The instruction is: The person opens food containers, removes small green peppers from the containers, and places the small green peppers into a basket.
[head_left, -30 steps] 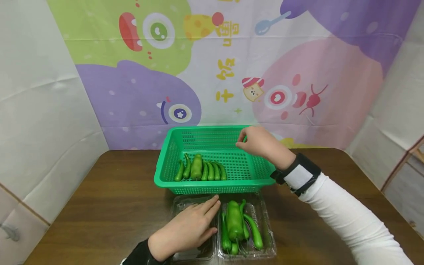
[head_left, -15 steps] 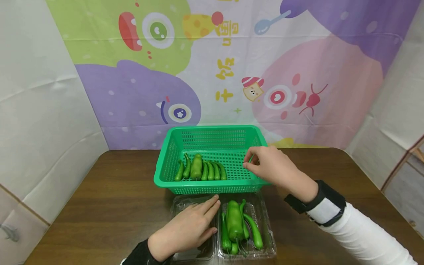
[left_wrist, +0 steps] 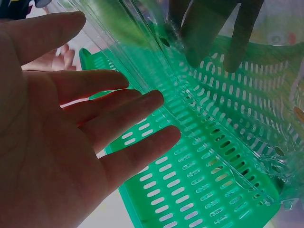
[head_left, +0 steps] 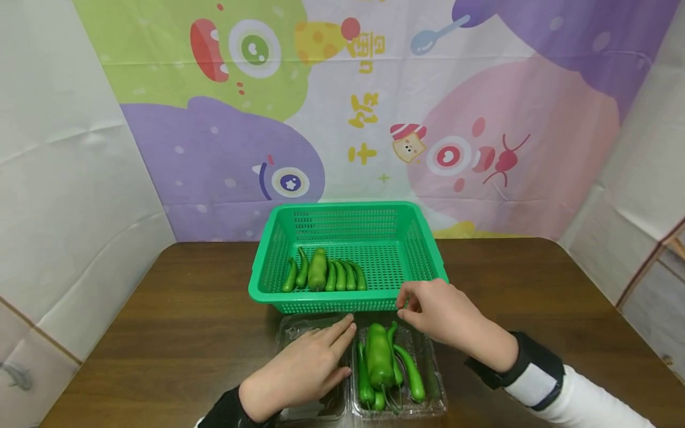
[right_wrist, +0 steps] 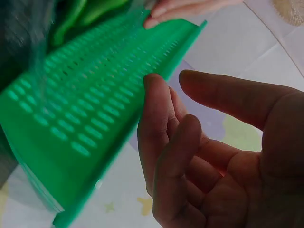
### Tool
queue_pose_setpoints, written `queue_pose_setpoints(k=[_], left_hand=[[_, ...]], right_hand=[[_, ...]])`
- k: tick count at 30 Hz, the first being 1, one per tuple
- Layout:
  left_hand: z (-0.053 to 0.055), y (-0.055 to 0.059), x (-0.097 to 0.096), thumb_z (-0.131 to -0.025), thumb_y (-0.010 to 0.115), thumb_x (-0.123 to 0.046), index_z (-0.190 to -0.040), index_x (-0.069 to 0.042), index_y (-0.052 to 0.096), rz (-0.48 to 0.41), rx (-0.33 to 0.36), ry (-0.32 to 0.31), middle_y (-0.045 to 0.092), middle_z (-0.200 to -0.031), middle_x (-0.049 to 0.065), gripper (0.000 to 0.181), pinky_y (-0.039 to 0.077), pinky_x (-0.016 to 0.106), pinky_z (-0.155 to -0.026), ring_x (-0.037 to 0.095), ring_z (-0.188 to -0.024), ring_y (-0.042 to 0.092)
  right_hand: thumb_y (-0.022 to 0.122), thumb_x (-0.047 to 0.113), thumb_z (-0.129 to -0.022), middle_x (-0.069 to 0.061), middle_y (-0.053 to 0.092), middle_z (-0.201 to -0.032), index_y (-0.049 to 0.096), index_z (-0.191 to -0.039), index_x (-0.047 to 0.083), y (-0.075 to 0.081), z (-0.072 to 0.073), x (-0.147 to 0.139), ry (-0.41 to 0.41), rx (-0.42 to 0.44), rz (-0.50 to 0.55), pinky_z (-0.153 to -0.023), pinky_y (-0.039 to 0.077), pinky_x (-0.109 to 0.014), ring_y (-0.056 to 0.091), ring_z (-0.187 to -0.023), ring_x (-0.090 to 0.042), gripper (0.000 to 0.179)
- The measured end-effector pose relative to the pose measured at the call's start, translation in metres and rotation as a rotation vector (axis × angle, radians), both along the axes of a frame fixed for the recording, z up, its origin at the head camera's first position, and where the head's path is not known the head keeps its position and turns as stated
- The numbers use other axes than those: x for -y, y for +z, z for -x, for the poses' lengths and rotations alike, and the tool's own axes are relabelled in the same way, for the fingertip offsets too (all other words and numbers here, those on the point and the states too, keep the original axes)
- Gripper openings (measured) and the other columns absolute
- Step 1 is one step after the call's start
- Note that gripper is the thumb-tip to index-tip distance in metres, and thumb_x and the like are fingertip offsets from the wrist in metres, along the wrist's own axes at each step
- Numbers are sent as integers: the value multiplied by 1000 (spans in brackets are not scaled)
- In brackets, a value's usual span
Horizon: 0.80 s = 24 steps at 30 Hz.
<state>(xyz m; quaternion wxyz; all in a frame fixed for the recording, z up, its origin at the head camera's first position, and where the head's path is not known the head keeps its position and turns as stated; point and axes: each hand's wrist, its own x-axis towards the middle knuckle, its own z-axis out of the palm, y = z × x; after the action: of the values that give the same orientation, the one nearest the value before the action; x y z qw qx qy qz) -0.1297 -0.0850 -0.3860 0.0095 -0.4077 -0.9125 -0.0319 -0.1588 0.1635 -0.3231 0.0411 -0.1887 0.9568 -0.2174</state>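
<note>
A printed cloth (head_left: 369,134) hangs behind the brown surface (head_left: 187,333). On it stands a green basket (head_left: 348,297), a clear plastic container (head_left: 440,395) in front. The left hand (head_left: 302,371), fingers straight, lies over the container's left half; the right hand (head_left: 441,312), loosely curled, thumb apart, grasps nothing, near the basket's front rim. Both basket and container's right half hold one thick pepper (head_left: 379,359) among slim peppers (head_left: 411,374).

The slotted green rectangular basket (head_left: 316,298) looks like smooth, slightly shiny plastic; the clear two-part tray (head_left: 440,389) is thin, glossy plastic. The plump bright-green pepper (head_left: 379,359) has a smooth, shiny skin. The brown tabletop (head_left: 176,339) shows satin wood grain; the cartoon-printed backdrop (head_left: 225,151) resembles creased, matt cloth.
</note>
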Motion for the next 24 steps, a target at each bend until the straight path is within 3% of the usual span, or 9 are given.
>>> queue_pose_setpoints(k=[8, 15, 24], left_hand=[[-1, -1, 0, -95, 56, -38, -144, -2, 40, 3, -38, -2, 36, -150, 15, 63, 50, 41, -94, 25, -123, 54], [0, 0, 0, -95, 55, -38, -144, -2, 39, 6, -10, 5, 35, -151, 14, 63, 49, 42, -95, 25, -125, 52], [0, 0, 0, -96, 55, -37, -145, -3, 39, 4, 7, 5, 34, -152, 14, 62, 49, 42, -96, 25, -126, 51]], right_hand=[[71, 12, -84, 10, 63, -73, 67, -83, 18, -19, -6, 0, -23, 68, -9, -51, 45, -24, 56, -61, -3, 7], [73, 11, -82, 9, 64, -74, 68, -84, 17, -34, -8, 1, -50, 122, -38, -55, 48, -26, 58, -65, -6, 9], [73, 8, -81, 5, 64, -73, 68, -85, 12, -43, -7, 0, 2, 150, -26, -54, 49, -26, 59, -64, -9, 7]])
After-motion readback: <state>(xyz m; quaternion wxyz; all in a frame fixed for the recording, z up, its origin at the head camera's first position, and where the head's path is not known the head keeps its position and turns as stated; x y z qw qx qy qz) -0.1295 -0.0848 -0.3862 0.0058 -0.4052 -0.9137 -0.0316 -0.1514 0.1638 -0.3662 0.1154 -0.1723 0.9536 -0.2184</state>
